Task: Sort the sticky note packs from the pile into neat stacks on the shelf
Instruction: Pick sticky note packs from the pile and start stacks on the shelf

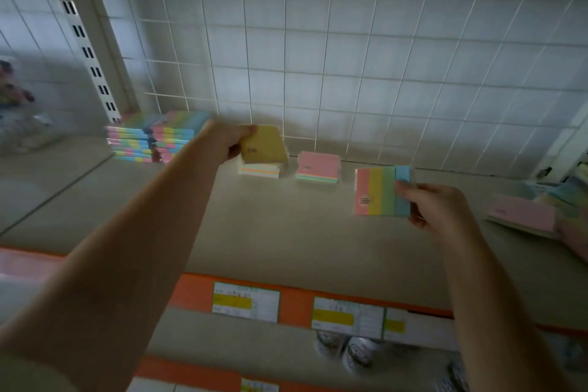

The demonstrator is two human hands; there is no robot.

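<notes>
Beige shelf (286,232), wire grid behind: partly sorted. Tall striped pastel stacks (149,140) back left, two short square stacks mid-back, loose pile (541,210) at right not yet sorted. My left hand (229,141), fingers clamped on yellow square pack (262,143), just over short white-edged stack (259,169). My right hand (436,204) pinches four-stripe pack (378,192), pink-yellow-green-blue, above shelf near pink-topped stack (318,167).

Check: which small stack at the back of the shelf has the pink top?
The pink-topped stack, right of the two small stacks. The other stack sits under the yellow pack that the left hand holds.
</notes>
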